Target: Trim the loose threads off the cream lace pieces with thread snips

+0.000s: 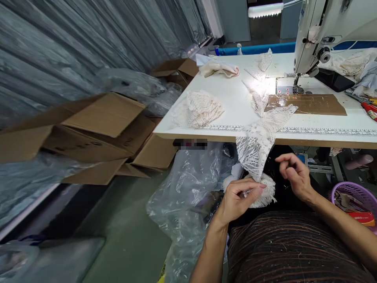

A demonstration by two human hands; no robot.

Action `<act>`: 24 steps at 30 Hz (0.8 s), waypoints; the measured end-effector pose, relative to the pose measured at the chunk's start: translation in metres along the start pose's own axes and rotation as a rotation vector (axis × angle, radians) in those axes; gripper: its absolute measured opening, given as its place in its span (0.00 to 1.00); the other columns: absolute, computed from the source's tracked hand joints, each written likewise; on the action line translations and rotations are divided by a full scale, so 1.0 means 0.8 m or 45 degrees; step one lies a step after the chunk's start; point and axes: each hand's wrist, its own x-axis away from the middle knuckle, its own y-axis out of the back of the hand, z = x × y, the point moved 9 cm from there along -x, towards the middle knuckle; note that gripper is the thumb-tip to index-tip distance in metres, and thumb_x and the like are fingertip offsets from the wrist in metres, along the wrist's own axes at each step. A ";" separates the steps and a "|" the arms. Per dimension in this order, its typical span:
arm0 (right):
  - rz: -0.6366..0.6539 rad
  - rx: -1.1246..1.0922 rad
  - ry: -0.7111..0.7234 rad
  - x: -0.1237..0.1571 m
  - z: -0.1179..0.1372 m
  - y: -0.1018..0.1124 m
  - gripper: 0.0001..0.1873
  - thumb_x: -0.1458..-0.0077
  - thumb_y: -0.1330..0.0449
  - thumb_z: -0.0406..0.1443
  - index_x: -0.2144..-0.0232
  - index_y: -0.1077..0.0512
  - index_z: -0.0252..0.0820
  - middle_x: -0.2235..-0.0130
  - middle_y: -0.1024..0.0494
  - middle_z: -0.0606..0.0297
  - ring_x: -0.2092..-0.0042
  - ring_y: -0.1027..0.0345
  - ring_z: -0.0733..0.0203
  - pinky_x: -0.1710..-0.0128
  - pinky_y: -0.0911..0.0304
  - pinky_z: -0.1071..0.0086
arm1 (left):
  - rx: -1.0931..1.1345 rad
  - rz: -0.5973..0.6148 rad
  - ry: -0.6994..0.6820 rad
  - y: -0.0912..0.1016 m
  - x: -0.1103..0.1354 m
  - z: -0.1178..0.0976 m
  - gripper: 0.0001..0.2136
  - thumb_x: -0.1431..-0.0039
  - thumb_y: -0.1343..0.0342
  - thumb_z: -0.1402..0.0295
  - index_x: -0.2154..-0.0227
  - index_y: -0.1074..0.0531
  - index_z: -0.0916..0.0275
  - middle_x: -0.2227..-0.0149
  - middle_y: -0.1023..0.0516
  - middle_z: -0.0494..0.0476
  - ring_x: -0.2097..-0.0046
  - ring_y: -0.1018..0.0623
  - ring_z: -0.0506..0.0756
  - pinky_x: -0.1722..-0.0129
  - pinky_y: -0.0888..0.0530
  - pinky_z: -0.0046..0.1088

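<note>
A strip of white lace pieces (256, 147) runs over the front edge of the sewing table (176, 127) and hangs down toward my lap. My left hand (240, 198) is closed in a pinch at the lower part of this lace, thumb and forefinger together. More bunched lace (266, 194) hangs just behind those fingers. To the right, my right hand (296, 177) is held apart from the lace, its fingers curled inward. Whether a thread or anything else is between them is too small to see.
A sewing machine (312, 43) stands on the table, with brown tape (309, 105) near its needle. A lace pile (204, 108) lies at the left. Red-handled scissors (369, 110) lie right. Below are a purple basket (353, 188), clear plastic (182, 196) and an open cardboard box (103, 118).
</note>
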 end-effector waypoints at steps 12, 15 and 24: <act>0.133 0.268 0.338 -0.054 0.058 -0.047 0.03 0.40 0.44 0.35 0.64 0.31 0.42 0.70 0.28 0.67 0.72 0.36 0.67 0.71 0.37 0.70 | -0.030 0.161 0.179 -0.050 0.012 0.023 0.10 0.42 0.39 0.63 0.64 0.16 0.59 0.65 0.14 0.58 0.64 0.18 0.57 0.62 0.24 0.30; 0.500 0.294 0.468 -0.051 0.086 -0.072 0.06 0.40 0.42 0.36 0.62 0.27 0.41 0.64 0.25 0.62 0.63 0.31 0.63 0.64 0.35 0.68 | 0.018 0.092 0.257 -0.041 0.013 0.041 0.10 0.43 0.38 0.61 0.63 0.17 0.60 0.64 0.14 0.58 0.63 0.19 0.58 0.59 0.24 0.32; 0.623 0.370 -0.199 0.009 0.006 -0.037 0.29 0.31 0.60 0.52 0.67 0.31 0.40 0.74 0.34 0.68 0.73 0.42 0.66 0.73 0.43 0.71 | 0.182 -0.009 0.343 -0.015 0.024 0.063 0.14 0.43 0.38 0.56 0.63 0.18 0.62 0.64 0.17 0.59 0.63 0.20 0.56 0.62 0.24 0.31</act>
